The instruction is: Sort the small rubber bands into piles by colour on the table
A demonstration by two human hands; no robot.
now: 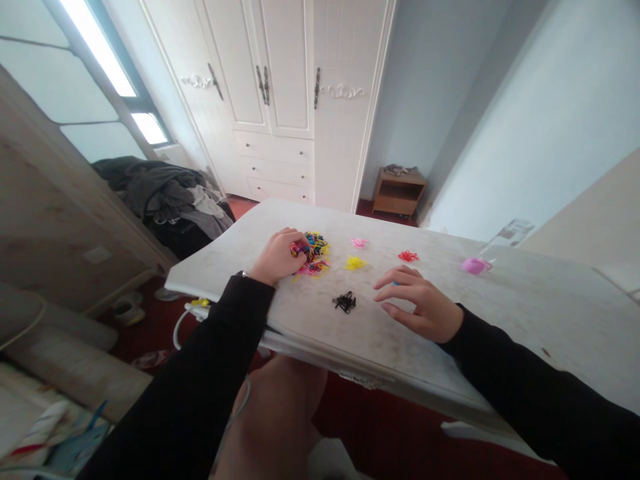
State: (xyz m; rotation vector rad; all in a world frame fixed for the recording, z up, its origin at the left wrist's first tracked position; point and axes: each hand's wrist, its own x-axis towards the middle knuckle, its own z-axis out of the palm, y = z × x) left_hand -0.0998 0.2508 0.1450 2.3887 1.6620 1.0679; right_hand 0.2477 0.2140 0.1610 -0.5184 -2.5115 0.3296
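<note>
At the left of the white table, my left hand [281, 256] is curled into a mixed pile of small coloured rubber bands [318, 248], with some bands between thumb and fingers. My right hand [417, 299] is over the table with its fingers apart. A bit of blue [396, 283] shows between those fingers, mostly hidden. Small sorted heaps lie between and beyond the hands: black bands [345, 302], yellow bands [355, 263], pink bands [359, 243] and red bands [409, 256].
Farther right on the table [500, 307] lie a purple-pink bundle [476, 266] and a clear plastic piece [515, 231]. A white wardrobe [290, 100] and a small wooden cabinet [399, 193] stand behind. Dark clothes [160, 193] are heaped at the left.
</note>
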